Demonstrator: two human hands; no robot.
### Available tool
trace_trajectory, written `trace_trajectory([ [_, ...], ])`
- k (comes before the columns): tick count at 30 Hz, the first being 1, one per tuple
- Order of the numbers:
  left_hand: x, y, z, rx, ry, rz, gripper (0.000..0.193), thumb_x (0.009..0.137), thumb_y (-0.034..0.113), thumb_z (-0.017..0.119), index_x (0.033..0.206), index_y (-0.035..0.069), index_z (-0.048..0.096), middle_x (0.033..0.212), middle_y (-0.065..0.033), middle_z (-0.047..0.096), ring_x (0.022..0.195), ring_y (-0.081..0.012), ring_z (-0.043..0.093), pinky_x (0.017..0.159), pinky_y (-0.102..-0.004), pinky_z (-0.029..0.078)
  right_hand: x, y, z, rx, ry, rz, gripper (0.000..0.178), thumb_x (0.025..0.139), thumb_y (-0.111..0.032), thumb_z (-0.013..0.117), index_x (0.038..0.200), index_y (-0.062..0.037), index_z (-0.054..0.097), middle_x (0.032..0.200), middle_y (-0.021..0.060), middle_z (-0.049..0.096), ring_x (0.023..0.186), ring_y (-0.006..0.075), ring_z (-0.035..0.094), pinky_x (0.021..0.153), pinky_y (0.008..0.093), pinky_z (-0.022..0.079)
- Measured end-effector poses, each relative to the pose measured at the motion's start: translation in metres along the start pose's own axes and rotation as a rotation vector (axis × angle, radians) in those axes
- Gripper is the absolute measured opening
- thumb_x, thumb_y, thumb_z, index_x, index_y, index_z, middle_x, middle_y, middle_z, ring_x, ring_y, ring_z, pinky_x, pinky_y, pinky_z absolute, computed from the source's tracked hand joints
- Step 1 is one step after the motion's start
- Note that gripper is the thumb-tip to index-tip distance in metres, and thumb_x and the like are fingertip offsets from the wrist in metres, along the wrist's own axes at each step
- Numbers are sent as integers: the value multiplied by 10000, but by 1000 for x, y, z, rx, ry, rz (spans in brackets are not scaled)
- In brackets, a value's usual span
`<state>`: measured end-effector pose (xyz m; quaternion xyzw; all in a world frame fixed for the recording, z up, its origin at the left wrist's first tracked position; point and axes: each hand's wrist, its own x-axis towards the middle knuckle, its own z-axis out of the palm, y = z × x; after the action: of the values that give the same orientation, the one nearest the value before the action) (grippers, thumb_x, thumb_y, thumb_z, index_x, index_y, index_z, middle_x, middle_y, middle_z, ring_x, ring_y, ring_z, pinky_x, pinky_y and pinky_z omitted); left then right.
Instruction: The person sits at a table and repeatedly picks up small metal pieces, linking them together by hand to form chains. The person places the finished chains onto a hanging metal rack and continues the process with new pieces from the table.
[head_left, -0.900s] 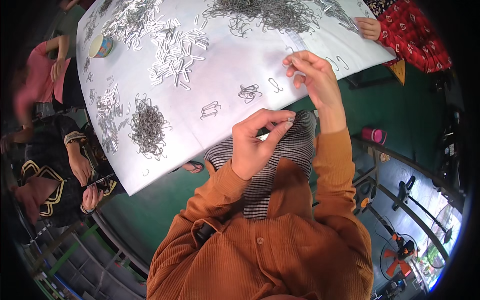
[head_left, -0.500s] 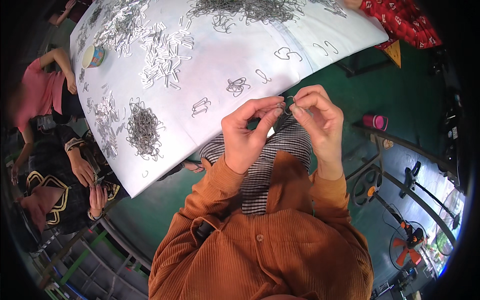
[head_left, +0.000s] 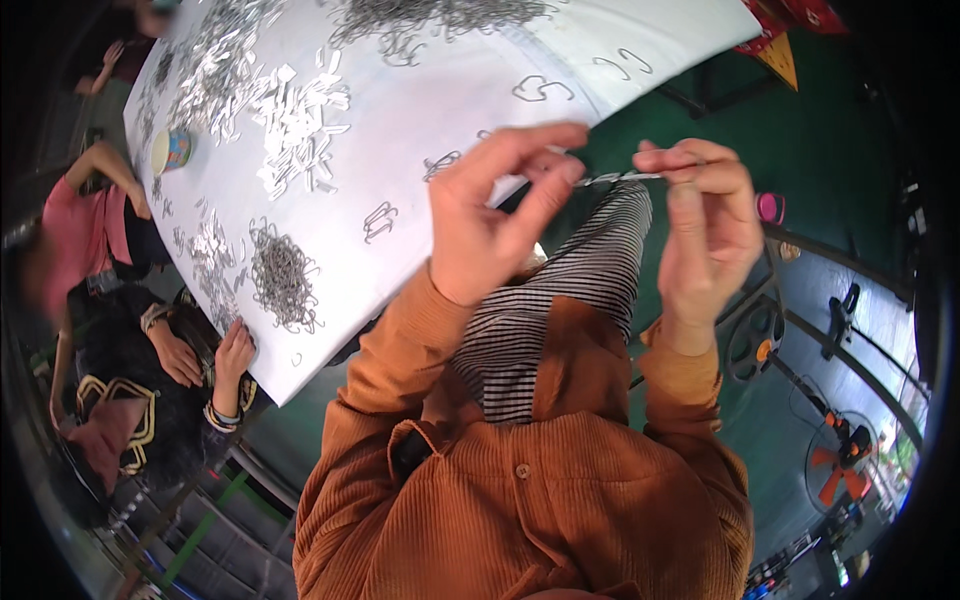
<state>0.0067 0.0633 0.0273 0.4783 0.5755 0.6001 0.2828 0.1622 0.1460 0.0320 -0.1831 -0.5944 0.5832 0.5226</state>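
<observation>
Just off the table's near edge, my left hand (head_left: 505, 205) and my right hand (head_left: 705, 225) face each other, thumb against fingers in each. A thin silvery wire hook (head_left: 620, 178) stretches between them, blurred by motion. Its ends run into both pinches, and I cannot tell whether it is one piece or two joined. On the white table (head_left: 400, 110), partly behind my left hand, is a small cluster of bent wire hooks (head_left: 440, 165). A few more wire hooks (head_left: 380, 222) lie left of it. Past my fingers are scattered hooks (head_left: 540, 90).
Wire hooks form a pile (head_left: 283, 280) at the left and a larger heap (head_left: 440, 15) at the far side. Short white strips (head_left: 300, 120) spread beside a paper cup (head_left: 172, 152). People sit along the left edge. A fan (head_left: 840, 460) stands at the lower right.
My hands have drawn apart, the right one moving right, with the thin metal piece stretched between them. The view has shifted, and a co-worker's hand now reaches the table's left edge.
</observation>
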Motion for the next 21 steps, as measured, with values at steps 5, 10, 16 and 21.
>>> trace_trajectory([
  [5, 65, -36, 18, 195, -92, 83, 168, 889, 46, 639, 1042, 6, 695, 967, -73, 722, 860, -142, 679, 751, -264, 533, 21, -46, -45, -62, 29, -105, 53, 906, 38, 531, 959, 36, 538, 1066, 165, 541, 933, 266, 636, 962, 478, 474],
  [10, 121, -88, 78, 575, -261, 321, 335, 794, 172, 720, 1121, 108, 683, 1108, -96, 680, 1031, -295, 631, 844, -341, 512, 23, -114, -72, -117, 92, -226, 89, 930, -22, 472, 988, 31, 515, 1062, 186, 518, 923, 291, 628, 987, 553, 432],
  [16, 156, -168, 138, 905, -524, 502, 1005, 653, 252, 840, 1490, 192, 288, 1500, -169, 340, 1397, -388, 285, 1088, -564, 271, -3, -189, -92, -207, 249, -409, 88, 940, -50, 455, 976, 17, 498, 1055, 182, 505, 930, 304, 617, 988, 571, 424],
  [21, 157, -197, 134, 1039, -570, 336, 1114, 578, 24, 713, 1529, 266, 185, 1594, -81, 163, 1469, -321, 132, 1156, -571, 131, -30, -255, -92, -521, 380, -377, 83, 954, -82, 467, 959, -2, 488, 1033, 119, 490, 941, 252, 565, 1013, 528, 390],
])
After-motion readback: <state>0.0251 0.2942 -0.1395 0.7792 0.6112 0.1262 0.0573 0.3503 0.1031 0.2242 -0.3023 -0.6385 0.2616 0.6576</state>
